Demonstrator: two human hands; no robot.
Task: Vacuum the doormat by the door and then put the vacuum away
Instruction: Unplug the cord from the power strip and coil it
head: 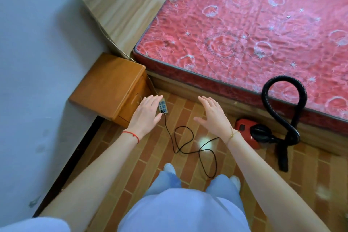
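Note:
A small red canister vacuum (246, 133) sits on the brick-patterned floor beside the bed, to the right. Its black hose (290, 126) loops up in front of the mattress and its nozzle lies on the floor. A black power cord (180, 143) coils across the floor from the vacuum to a power strip (162, 106) next to the nightstand, where it is plugged in. My left hand (146, 115) hovers over the power strip, fingers straight, holding nothing. My right hand (212, 117) is spread open above the floor, left of the vacuum. No doormat is in view.
A wooden nightstand (111, 86) stands at the left against the wall (37, 62). A bed with a red patterned mattress (254, 30) fills the upper right. My feet (169, 168) stand near the cord's loops on the floor.

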